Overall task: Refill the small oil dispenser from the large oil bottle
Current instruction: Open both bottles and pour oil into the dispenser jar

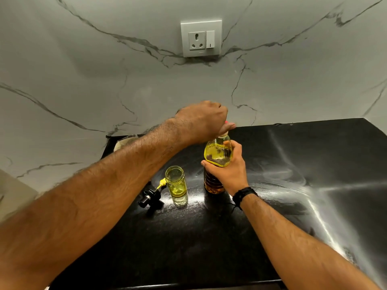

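right hand point(228, 170) grips the bottle point(217, 155) upright on the surface point(272, 206), steadying it; left hand point(201, 122) closes on the cap point(227, 123) above. open dispenser point(176, 185) stands left, awaiting oil.

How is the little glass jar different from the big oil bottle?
The small clear glass dispenser jar stands open and untouched; the large clear plastic oil bottle is gripped by the right hand, with the left hand at its red cap. The jar is shorter and holds only a little oil; the bottle holds much more. Both stand upright on the black counter.
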